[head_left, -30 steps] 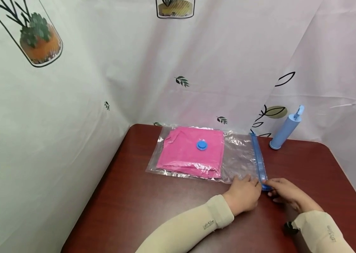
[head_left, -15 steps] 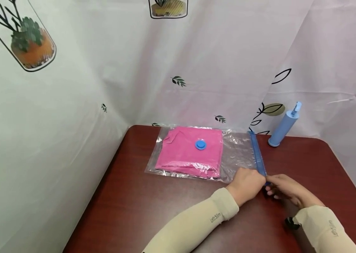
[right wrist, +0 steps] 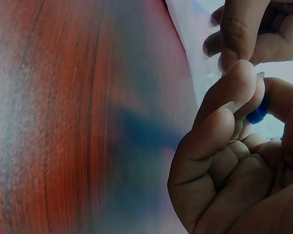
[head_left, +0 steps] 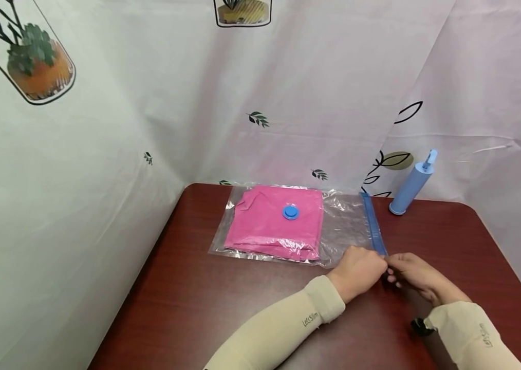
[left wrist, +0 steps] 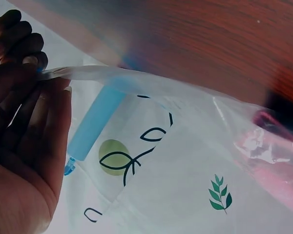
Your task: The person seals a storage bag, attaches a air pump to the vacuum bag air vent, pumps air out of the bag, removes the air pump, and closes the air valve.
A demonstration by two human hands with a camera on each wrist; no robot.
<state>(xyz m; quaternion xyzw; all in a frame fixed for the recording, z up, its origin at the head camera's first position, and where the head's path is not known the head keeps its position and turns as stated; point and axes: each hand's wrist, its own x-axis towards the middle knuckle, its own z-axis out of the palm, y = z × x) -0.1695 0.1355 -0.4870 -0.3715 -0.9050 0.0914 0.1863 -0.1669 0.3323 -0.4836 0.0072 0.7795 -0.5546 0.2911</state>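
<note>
A clear vacuum storage bag (head_left: 346, 221) lies on the table in the head view, with a folded pink cloth (head_left: 270, 223) inside and a round blue valve (head_left: 290, 212) on top. Its blue zip strip (head_left: 371, 221) runs along the right end. My left hand (head_left: 357, 270) pinches the bag's near right corner; in the left wrist view the clear film (left wrist: 88, 73) stretches from those fingers. Close beside it, my right hand (head_left: 415, 277) pinches the near end of the strip. A small blue piece (right wrist: 258, 114) shows between its fingers in the right wrist view; its exact shape is hidden.
A light blue hand pump (head_left: 410, 190) stands upright near the back right edge of the brown table (head_left: 186, 308). A white printed curtain (head_left: 223, 103) hangs behind and to the left of it.
My left hand has gone from lying flat on the bag's corner to pinching it, its fingers curling in. The strip's near end is now hidden by my hands, which stay close together.
</note>
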